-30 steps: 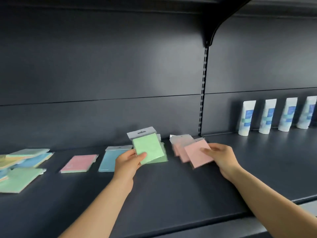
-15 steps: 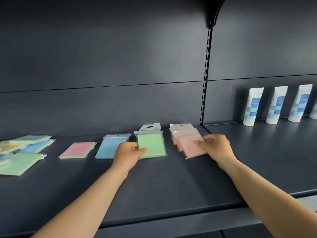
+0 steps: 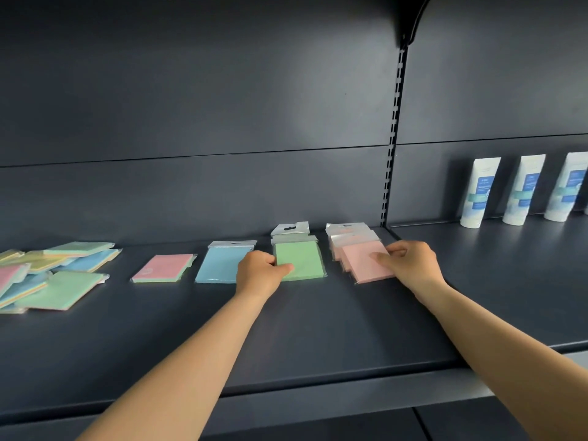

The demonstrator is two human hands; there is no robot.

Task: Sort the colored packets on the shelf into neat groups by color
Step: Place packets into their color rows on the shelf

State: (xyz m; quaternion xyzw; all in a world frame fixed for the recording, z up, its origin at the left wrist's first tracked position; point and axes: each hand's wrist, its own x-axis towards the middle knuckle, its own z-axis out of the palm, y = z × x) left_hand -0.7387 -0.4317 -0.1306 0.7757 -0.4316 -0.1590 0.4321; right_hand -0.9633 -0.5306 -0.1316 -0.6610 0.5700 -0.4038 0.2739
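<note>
Left hand point(image 3: 259, 275): thumb laid across the near left corner of the top green packet point(image 3: 300, 261), other fingers curled under its left edge — a pinch on the packet, which lies flat on the dark shelf point(image 3: 318, 338). Beneath and behind it, a second green packet's clear hang tab point(image 3: 290, 229) poking out toward the back wall. Right hand point(image 3: 410, 265): thumb on top of the front pink packet point(image 3: 366, 262), fingers curled at its right edge, gripping it at that side; packet resting on the shelf, slightly skewed against the pink packets point(image 3: 346, 237) stacked under and behind it (how many, hard to tell). Green stack and pink stack side by side, near each other but not touching. Just left of the left hand, a light blue packet point(image 3: 219, 264), its right edge partly hidden by the knuckles; further left, apart from it, a single packet with a pink face point(image 3: 164, 268). At the far left edge, an untidy heap of mixed packets point(image 3: 54, 275) — green, blue, pink, yellow — overlapping at odd angles. Well off to the right, past the slotted upright point(image 3: 393, 148), a row of white tubes point(image 3: 480, 192) with blue labels standing against the back panel.
</note>
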